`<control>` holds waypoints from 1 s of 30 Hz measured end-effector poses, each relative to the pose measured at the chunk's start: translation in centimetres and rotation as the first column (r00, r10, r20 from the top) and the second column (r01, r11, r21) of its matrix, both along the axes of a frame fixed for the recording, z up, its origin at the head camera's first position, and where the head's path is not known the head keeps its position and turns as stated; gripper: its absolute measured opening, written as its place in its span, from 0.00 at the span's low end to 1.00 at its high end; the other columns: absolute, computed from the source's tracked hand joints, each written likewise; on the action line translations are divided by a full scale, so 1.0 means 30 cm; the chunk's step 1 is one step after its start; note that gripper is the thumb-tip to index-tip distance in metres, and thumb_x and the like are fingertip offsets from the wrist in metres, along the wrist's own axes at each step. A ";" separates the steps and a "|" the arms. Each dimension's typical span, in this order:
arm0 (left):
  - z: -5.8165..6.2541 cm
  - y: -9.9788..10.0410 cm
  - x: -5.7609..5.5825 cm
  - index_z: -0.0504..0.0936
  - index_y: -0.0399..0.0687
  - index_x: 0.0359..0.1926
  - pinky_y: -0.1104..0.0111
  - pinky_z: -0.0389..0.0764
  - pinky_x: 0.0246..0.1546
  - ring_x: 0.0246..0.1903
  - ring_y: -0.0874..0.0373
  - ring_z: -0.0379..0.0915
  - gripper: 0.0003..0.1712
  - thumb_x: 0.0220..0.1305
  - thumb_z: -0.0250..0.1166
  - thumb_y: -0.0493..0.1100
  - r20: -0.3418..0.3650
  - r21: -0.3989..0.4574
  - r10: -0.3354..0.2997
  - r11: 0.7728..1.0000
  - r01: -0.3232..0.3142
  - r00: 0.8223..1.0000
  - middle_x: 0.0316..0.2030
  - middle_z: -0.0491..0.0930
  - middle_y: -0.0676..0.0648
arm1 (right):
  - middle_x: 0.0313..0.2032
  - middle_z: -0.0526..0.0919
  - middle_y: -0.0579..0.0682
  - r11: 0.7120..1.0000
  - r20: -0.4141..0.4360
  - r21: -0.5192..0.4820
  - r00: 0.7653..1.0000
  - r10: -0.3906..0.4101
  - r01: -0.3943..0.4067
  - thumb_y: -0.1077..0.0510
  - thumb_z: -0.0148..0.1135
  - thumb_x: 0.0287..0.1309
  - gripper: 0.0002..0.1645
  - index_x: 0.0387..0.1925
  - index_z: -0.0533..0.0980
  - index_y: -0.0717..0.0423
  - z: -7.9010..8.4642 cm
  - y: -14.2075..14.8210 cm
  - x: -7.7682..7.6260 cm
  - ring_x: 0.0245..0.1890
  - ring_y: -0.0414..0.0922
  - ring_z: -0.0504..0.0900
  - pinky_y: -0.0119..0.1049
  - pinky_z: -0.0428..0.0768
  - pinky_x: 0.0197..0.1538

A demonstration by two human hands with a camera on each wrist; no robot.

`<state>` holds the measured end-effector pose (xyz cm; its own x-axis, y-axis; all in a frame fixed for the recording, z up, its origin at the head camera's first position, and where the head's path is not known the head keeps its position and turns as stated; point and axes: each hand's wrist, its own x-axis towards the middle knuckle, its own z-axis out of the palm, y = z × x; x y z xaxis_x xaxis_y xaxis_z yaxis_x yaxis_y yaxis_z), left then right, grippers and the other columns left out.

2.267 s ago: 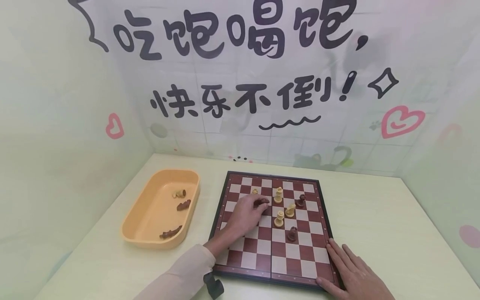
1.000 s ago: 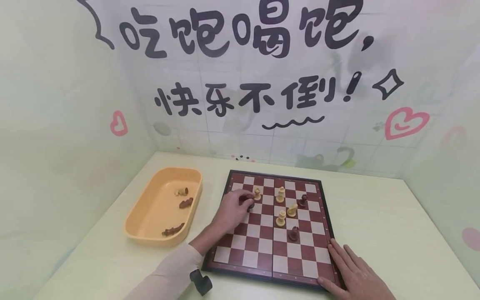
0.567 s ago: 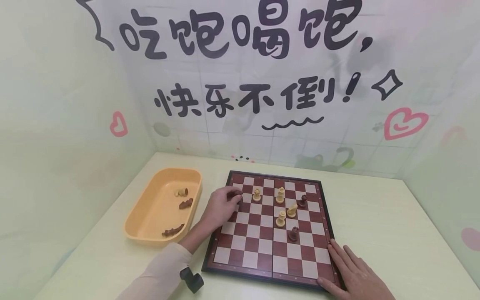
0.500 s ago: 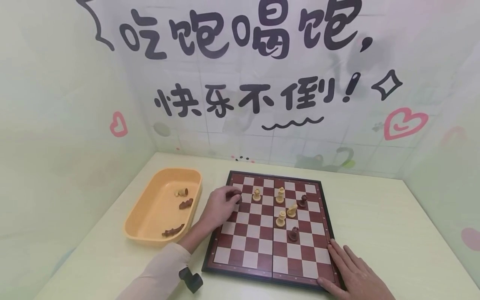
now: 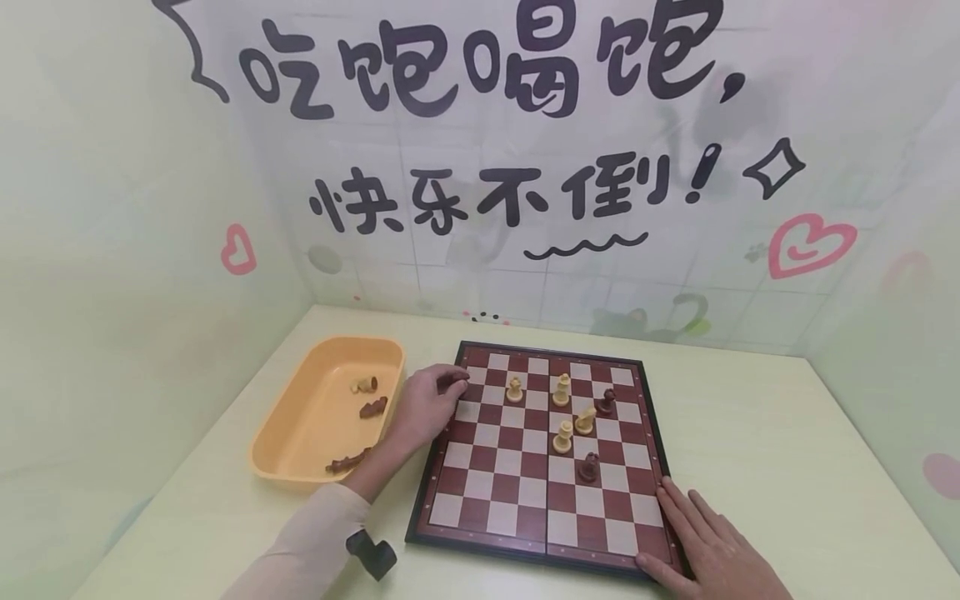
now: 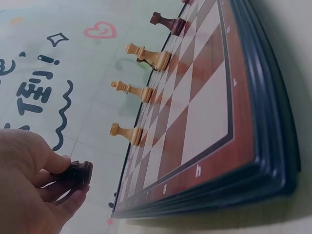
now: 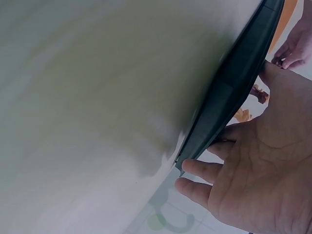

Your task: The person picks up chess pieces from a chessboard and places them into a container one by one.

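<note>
My left hand (image 5: 426, 407) hovers at the left edge of the chessboard (image 5: 495, 475), beside the tray. In the left wrist view its thumb and fingers pinch a dark chess piece (image 6: 80, 172), base facing outward; fingers cover its upper part. My right hand (image 5: 716, 550) lies with straight fingers on the board's lower right corner. Standing on the board are a cream piece (image 5: 513, 390) at the left, a taller cream piece (image 5: 562, 390), a cream knight (image 5: 585, 420), another cream piece (image 5: 562, 437), and two dark pieces, one (image 5: 606, 402) farther back, one (image 5: 588, 467) nearer.
Left of the board stands a yellow-orange tray (image 5: 281, 417). In it lie a cream piece (image 5: 364, 384), a dark piece (image 5: 372, 407) and a longer dark piece (image 5: 347, 461), partly behind my left wrist. A printed curtain (image 5: 480, 275) closes off the table's back and sides.
With the dark chess piece, my left hand has moved left across the board to its left edge, uncovering the cream piece at the left. My right hand has stayed on the board's corner.
</note>
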<state>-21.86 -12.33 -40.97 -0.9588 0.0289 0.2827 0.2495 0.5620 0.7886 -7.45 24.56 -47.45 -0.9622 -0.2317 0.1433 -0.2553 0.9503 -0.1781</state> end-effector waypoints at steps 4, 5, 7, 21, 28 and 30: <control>0.004 -0.020 -0.006 0.86 0.36 0.48 0.58 0.83 0.47 0.43 0.51 0.81 0.10 0.69 0.65 0.32 -0.005 0.012 -0.001 1.000 0.001 1.000 0.42 0.85 0.43 | 0.69 0.70 0.59 1.000 0.006 -0.002 1.000 -0.002 0.002 0.20 0.60 0.54 0.60 0.70 0.69 0.63 -0.001 0.000 -0.001 0.67 0.64 0.68 0.62 0.72 0.60; 0.005 -0.025 -0.007 0.86 0.35 0.49 0.58 0.83 0.47 0.44 0.50 0.82 0.10 0.69 0.65 0.32 0.001 0.017 -0.002 1.000 0.002 1.000 0.42 0.85 0.43 | 0.69 0.70 0.59 1.000 0.009 -0.003 1.000 -0.003 0.003 0.20 0.60 0.54 0.61 0.70 0.69 0.63 -0.001 -0.001 -0.001 0.67 0.64 0.68 0.62 0.72 0.60; 0.008 -0.035 -0.009 0.86 0.35 0.49 0.58 0.83 0.49 0.45 0.50 0.82 0.10 0.69 0.65 0.32 0.015 0.025 0.002 1.000 -0.002 1.000 0.43 0.85 0.43 | 0.70 0.69 0.59 1.000 0.015 -0.006 1.000 -0.006 0.006 0.19 0.60 0.54 0.61 0.70 0.69 0.63 -0.003 -0.002 -0.001 0.67 0.64 0.67 0.62 0.72 0.61; 0.017 -0.094 -0.004 0.85 0.34 0.47 0.57 0.82 0.50 0.43 0.50 0.84 0.09 0.70 0.63 0.31 0.062 0.092 -0.009 0.996 0.004 0.998 0.38 0.86 0.44 | 0.70 0.69 0.58 1.000 0.013 0.000 1.000 -0.010 0.010 0.19 0.59 0.53 0.61 0.71 0.69 0.62 -0.002 0.003 0.001 0.67 0.64 0.67 0.61 0.72 0.61; 0.019 -0.132 0.004 0.85 0.35 0.48 0.56 0.81 0.52 0.43 0.51 0.84 0.09 0.71 0.62 0.32 0.082 0.064 0.018 0.998 -0.023 0.996 0.36 0.87 0.46 | 0.70 0.69 0.58 1.000 0.029 -0.005 0.999 -0.016 0.016 0.19 0.59 0.53 0.61 0.71 0.69 0.62 0.000 0.002 0.001 0.68 0.64 0.67 0.62 0.72 0.61; 0.022 -0.142 0.005 0.85 0.34 0.49 0.56 0.81 0.52 0.44 0.50 0.84 0.10 0.71 0.62 0.32 0.090 0.066 0.022 0.997 -0.028 0.996 0.37 0.87 0.46 | 0.70 0.69 0.58 1.000 0.028 -0.006 1.000 -0.014 0.015 0.19 0.59 0.53 0.61 0.71 0.69 0.62 0.000 0.002 -0.001 0.67 0.64 0.67 0.62 0.71 0.61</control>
<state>-21.70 -16.60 -40.32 -0.9805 -0.0120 0.1964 0.1626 0.5121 0.8434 -7.46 24.63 -47.44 -0.9691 -0.2169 0.1177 -0.2364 0.9528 -0.1905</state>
